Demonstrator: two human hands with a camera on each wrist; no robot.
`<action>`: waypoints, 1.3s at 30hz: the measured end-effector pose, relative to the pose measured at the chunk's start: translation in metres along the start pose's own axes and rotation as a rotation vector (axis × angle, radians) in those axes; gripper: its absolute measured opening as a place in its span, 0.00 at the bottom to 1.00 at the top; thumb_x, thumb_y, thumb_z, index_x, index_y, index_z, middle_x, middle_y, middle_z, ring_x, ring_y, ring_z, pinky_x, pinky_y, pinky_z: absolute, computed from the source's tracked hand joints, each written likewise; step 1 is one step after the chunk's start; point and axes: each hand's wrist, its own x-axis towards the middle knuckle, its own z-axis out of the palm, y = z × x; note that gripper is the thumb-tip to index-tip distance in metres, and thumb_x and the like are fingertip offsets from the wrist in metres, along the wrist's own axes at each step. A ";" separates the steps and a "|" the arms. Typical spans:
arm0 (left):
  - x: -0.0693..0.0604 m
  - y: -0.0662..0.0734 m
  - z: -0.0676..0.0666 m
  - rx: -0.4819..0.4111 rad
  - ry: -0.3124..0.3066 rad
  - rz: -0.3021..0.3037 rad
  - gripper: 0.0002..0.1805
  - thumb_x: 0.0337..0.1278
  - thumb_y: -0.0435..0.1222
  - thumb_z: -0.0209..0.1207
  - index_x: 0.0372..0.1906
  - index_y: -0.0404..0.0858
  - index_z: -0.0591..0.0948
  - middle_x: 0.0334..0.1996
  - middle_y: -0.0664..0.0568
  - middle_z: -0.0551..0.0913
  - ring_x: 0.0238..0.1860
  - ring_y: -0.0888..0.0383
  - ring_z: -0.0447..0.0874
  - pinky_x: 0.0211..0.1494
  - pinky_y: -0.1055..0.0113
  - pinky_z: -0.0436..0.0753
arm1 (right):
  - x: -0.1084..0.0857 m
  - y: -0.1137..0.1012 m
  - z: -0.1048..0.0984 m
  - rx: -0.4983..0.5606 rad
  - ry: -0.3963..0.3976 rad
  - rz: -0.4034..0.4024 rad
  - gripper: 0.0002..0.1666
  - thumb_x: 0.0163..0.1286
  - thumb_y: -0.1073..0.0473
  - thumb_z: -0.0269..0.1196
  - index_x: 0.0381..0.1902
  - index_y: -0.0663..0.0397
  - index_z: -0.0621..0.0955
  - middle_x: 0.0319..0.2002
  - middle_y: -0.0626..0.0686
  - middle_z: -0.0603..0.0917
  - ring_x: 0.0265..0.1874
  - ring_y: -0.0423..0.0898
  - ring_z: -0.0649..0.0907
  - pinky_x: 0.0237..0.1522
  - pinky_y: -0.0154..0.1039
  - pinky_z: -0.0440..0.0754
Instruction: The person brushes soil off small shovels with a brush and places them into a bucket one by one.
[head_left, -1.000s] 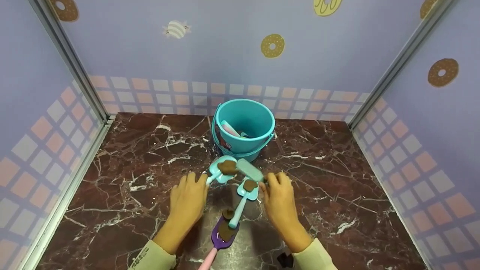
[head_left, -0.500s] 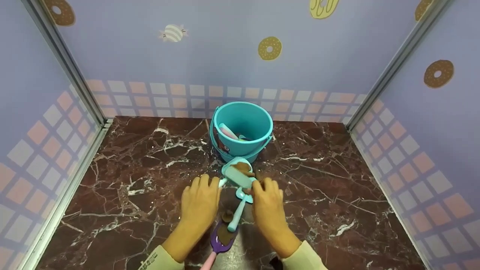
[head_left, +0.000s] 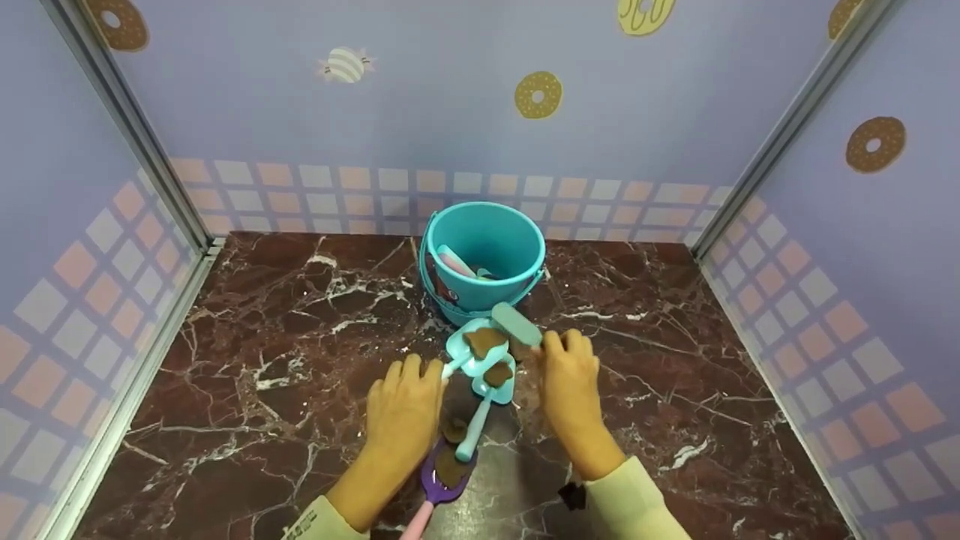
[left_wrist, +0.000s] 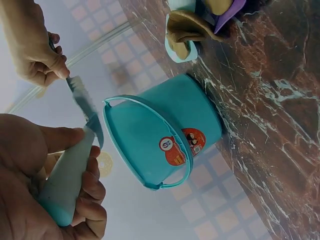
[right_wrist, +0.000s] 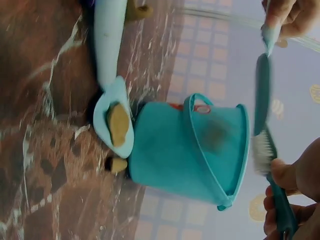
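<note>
My left hand (head_left: 405, 401) grips the pale handle of a light-blue toy shovel (head_left: 459, 346), with a brown patch on its blade. In the left wrist view, that shovel (left_wrist: 95, 129) is seen edge-on. My right hand (head_left: 570, 371) holds the teal handle of a brush (head_left: 516, 324) close to the blade's right side. The brush's white bristles (right_wrist: 262, 152) face the shovel in the right wrist view. Below on the floor lies a second light-blue shovel (head_left: 476, 427) bearing a brown lump (head_left: 498, 373). Whether brush and held blade touch, I cannot tell.
A teal bucket (head_left: 487, 300) stands behind the shovels, with pink and light-blue items inside. A purple scoop (head_left: 442, 491) with a pink handle and brown contents lies in front. The marble floor (head_left: 285, 420) is enclosed by patterned walls. Some dark thing (head_left: 573, 495) lies by the right sleeve.
The left hand has moved right with its shovel, now partly over the lying one. The brush swept left across the held blade, then came back to the right.
</note>
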 end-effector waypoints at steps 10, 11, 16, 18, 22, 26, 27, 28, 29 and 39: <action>0.007 0.004 -0.003 0.008 -0.016 0.000 0.15 0.53 0.41 0.73 0.41 0.38 0.83 0.32 0.45 0.78 0.31 0.46 0.79 0.23 0.52 0.77 | -0.022 -0.035 -0.004 0.037 -0.032 -0.171 0.12 0.65 0.54 0.69 0.33 0.54 0.77 0.30 0.50 0.73 0.29 0.49 0.72 0.28 0.39 0.64; 0.006 0.003 -0.003 0.007 -0.013 0.000 0.15 0.53 0.41 0.73 0.41 0.39 0.83 0.32 0.45 0.78 0.31 0.46 0.79 0.23 0.52 0.77 | -0.022 -0.035 -0.003 0.018 -0.037 -0.170 0.13 0.65 0.54 0.69 0.32 0.54 0.77 0.29 0.50 0.72 0.29 0.49 0.72 0.28 0.39 0.63; 0.001 0.002 0.001 -0.001 0.000 0.013 0.14 0.53 0.41 0.72 0.38 0.39 0.82 0.29 0.46 0.77 0.29 0.48 0.77 0.21 0.54 0.75 | -0.013 -0.018 -0.001 -0.005 -0.032 -0.084 0.12 0.65 0.59 0.70 0.31 0.56 0.77 0.30 0.53 0.73 0.30 0.52 0.73 0.28 0.43 0.65; -0.001 0.001 0.002 -0.003 0.003 0.016 0.14 0.53 0.41 0.73 0.37 0.39 0.82 0.29 0.46 0.76 0.29 0.48 0.77 0.21 0.54 0.75 | -0.008 -0.012 -0.001 -0.010 -0.030 -0.061 0.12 0.66 0.58 0.70 0.32 0.56 0.77 0.31 0.54 0.74 0.31 0.53 0.74 0.28 0.45 0.66; -0.001 0.001 0.001 0.001 -0.006 0.014 0.13 0.54 0.42 0.72 0.38 0.39 0.82 0.29 0.46 0.76 0.29 0.48 0.77 0.21 0.54 0.75 | -0.003 -0.010 -0.006 -0.008 -0.009 -0.041 0.14 0.68 0.53 0.67 0.33 0.57 0.76 0.32 0.54 0.73 0.31 0.53 0.73 0.30 0.45 0.66; 0.000 0.002 -0.001 0.005 -0.030 0.011 0.13 0.54 0.41 0.72 0.39 0.39 0.83 0.30 0.46 0.77 0.30 0.47 0.79 0.22 0.54 0.76 | -0.010 -0.024 -0.010 0.027 0.033 -0.108 0.12 0.67 0.55 0.68 0.34 0.57 0.78 0.31 0.53 0.74 0.31 0.51 0.73 0.30 0.43 0.66; 0.000 0.002 -0.002 0.006 -0.035 0.010 0.13 0.54 0.41 0.72 0.40 0.39 0.83 0.30 0.46 0.78 0.30 0.47 0.79 0.22 0.53 0.76 | -0.014 -0.028 -0.009 0.029 0.031 -0.134 0.12 0.66 0.55 0.69 0.35 0.57 0.78 0.31 0.52 0.74 0.30 0.51 0.73 0.30 0.42 0.66; 0.001 0.002 -0.002 0.008 -0.039 0.007 0.13 0.54 0.41 0.72 0.39 0.39 0.83 0.30 0.46 0.78 0.31 0.47 0.79 0.23 0.53 0.77 | -0.018 -0.032 -0.009 0.024 0.026 -0.159 0.13 0.65 0.55 0.69 0.35 0.57 0.78 0.31 0.52 0.74 0.30 0.50 0.73 0.29 0.41 0.65; 0.001 0.003 -0.003 0.011 -0.042 0.005 0.13 0.54 0.41 0.72 0.39 0.39 0.83 0.30 0.46 0.78 0.31 0.47 0.79 0.23 0.53 0.77 | -0.022 -0.035 -0.007 0.014 0.018 -0.178 0.13 0.65 0.54 0.69 0.34 0.57 0.78 0.31 0.52 0.74 0.30 0.50 0.73 0.28 0.41 0.64; -0.002 0.005 -0.003 0.006 -0.028 0.022 0.15 0.51 0.42 0.74 0.37 0.39 0.83 0.29 0.47 0.77 0.29 0.49 0.77 0.20 0.55 0.75 | -0.018 -0.012 -0.003 -0.039 -0.023 -0.072 0.13 0.68 0.55 0.68 0.31 0.55 0.76 0.31 0.53 0.73 0.31 0.52 0.73 0.28 0.43 0.64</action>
